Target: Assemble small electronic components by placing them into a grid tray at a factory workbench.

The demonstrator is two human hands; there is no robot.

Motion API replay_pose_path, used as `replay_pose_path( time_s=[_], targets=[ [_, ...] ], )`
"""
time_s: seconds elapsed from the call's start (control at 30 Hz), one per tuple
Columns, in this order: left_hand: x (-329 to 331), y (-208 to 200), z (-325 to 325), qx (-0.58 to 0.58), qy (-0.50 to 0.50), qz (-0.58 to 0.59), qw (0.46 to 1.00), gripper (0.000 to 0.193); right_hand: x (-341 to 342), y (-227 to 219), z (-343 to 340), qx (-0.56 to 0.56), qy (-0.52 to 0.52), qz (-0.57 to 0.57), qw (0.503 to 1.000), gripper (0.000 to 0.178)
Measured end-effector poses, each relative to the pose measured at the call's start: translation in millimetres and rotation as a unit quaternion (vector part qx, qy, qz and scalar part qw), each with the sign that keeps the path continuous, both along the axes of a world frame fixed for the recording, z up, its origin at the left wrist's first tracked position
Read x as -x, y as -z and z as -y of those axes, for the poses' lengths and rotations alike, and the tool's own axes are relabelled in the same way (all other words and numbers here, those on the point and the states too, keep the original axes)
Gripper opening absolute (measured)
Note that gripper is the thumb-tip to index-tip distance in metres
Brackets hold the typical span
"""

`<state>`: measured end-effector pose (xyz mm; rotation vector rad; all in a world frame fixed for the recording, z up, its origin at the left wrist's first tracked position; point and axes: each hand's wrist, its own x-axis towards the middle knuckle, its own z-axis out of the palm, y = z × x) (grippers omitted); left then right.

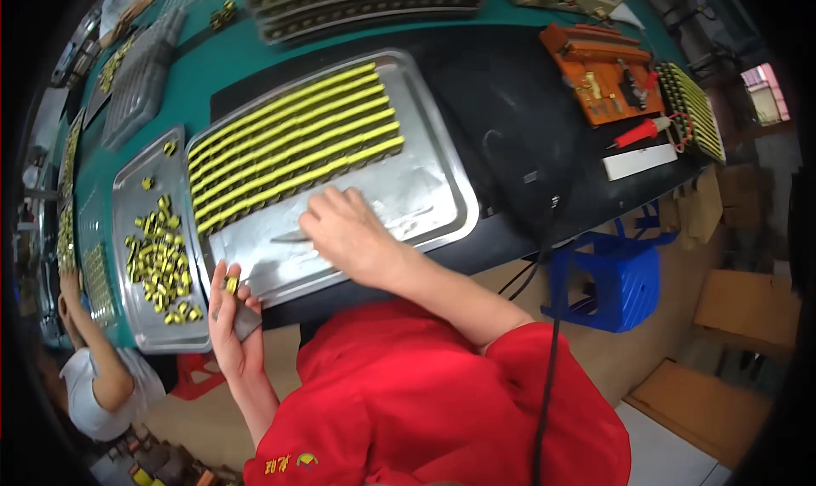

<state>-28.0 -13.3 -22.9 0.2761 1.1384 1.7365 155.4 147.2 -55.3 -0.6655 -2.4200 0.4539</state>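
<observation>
My left hand [235, 320] is at the near left corner of the large metal tray [425, 210], palm up. Its fingers hold a small yellow-and-black component [231, 284], and a grey piece [246, 322] lies against the palm. Over the near part of that tray, my right hand [344, 235] is closed around a slim pointed metal tool [291, 238], its tip directed left; whether it is tweezers I cannot make out. Beyond the hand, long rows of yellow-and-black components [293, 142] fill the tray's far part. A smaller tray [127, 316] at left holds a loose heap of the same components [161, 261].
Stacked trays [365, 10] stand at the back. On the right are an orange toolbox [599, 73], a red probe [642, 133] and a white bar [639, 162]. A blue stool [616, 282] is below the table edge. Another person's arm [102, 367] reaches in at far left.
</observation>
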Motion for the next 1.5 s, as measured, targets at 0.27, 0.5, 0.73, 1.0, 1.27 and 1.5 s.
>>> replay_pose_path(
  time_s=[0.27,0.5,0.73,1.0,1.27,1.5],
  targets=[
    [3.4,2.5,3.4,-0.012,0.065,-0.060,0.996,0.028,-1.0,-1.7,2.1,-0.022,0.008,-0.008,1.000,0.012],
    [-30.5,-9.9,-7.8,0.014,0.077,-0.322,0.944,0.022,-1.8,6.9,-2.0,0.051,-0.020,0.070,0.996,0.024],
    [-18.5,-9.6,-7.9,-0.073,-0.010,0.044,0.996,0.027,-1.6,-27.7,-0.4,0.077,-0.052,0.057,0.994,0.024],
    [3.1,-15.8,3.9,-0.071,-0.017,0.007,0.997,0.016,1.4,-28.9,3.0,0.118,-0.034,0.094,0.988,0.031],
    [0.6,-11.9,1.4,-0.051,-0.013,-0.233,0.971,0.027,-0.9,-28.2,0.8,0.098,-0.048,0.067,0.992,0.026],
    [-12.6,-12.6,1.5,-0.040,0.017,-0.202,0.978,0.025,-8.8,-28.8,2.0,0.114,-0.031,0.120,0.986,0.033]
  ],
)
